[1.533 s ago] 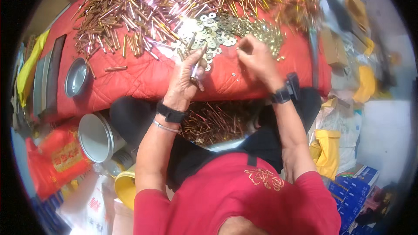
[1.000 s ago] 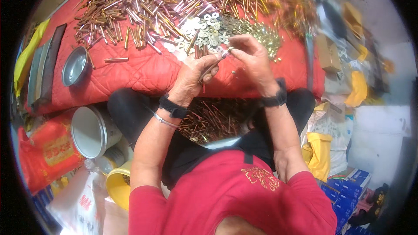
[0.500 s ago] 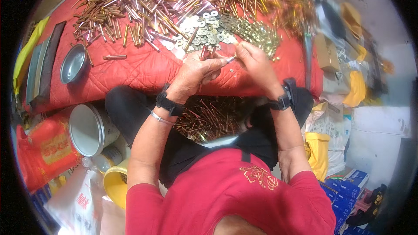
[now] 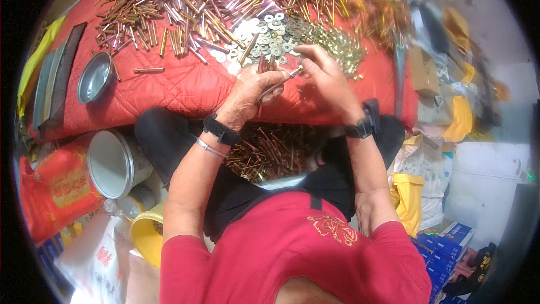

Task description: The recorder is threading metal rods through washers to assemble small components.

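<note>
My left hand point(image 4: 254, 91) is closed around several slim copper-coloured bolts. One bolt point(image 4: 290, 74) points up and right from between its thumb and fingers, and others stick up above the knuckles. My right hand point(image 4: 331, 81) is beside that bolt's end, its index finger stretched out and its thumb close to the tip. Whether a small nut sits on the tip is too small to tell. Just beyond my hands, flat round washers point(image 4: 264, 45) are heaped on a red quilted cover point(image 4: 185, 90), with small brass-coloured nuts point(image 4: 337, 48) to their right.
A large pile of copper-coloured bolts point(image 4: 185, 5) spreads along the far side. A metal bowl point(image 4: 94, 79) stands at the left near a single bolt point(image 4: 148, 70). More bolts point(image 4: 267, 155) lie between my legs. Buckets point(image 4: 112, 163) flank my left side; yellow bags point(image 4: 408, 197) lie right.
My right fingers have come off their pinch at the bolt's end, and the index finger is now raised and extended. My left hand keeps its hold in nearly the same place.
</note>
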Available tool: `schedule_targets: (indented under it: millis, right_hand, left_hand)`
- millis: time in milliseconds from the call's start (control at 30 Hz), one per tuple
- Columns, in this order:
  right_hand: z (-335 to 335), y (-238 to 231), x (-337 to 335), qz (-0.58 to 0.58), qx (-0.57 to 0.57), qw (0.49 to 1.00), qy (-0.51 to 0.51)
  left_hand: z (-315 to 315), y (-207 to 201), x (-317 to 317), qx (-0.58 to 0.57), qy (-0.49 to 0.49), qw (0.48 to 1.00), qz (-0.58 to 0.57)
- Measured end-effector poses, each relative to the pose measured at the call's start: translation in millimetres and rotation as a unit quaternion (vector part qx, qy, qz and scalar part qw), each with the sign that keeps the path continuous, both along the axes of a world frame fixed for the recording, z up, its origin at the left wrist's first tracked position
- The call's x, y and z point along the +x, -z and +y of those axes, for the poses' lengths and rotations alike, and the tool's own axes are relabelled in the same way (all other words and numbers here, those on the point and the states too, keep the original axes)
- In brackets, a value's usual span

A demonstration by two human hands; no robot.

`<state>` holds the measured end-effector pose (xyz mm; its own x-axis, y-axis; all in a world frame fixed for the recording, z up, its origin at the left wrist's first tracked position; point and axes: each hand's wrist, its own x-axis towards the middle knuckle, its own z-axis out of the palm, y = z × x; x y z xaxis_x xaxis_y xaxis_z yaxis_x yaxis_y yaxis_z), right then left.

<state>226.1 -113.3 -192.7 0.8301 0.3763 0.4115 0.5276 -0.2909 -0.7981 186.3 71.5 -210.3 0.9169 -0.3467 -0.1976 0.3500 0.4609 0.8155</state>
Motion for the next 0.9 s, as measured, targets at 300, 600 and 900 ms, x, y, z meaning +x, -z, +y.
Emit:
schedule_targets:
  millis: [300, 600, 900]
  right_hand:
    - [-3, -6, -6, 0.236, 0.066, 0.968, 0.050]
    - [1, -6, -11, 0.132, 0.035, 0.990, 0.027]
    - [4, -8, -15, 0.103, -0.026, 0.993, 0.044]
  left_hand:
    - [0, 0, -1, -0.016, 0.014, 1.000, 0.022]
    - [-1, -2, 0, -0.022, 0.021, 0.999, 0.036]
    - [-1, 0, 0, -0.061, 0.022, 0.996, 0.061]
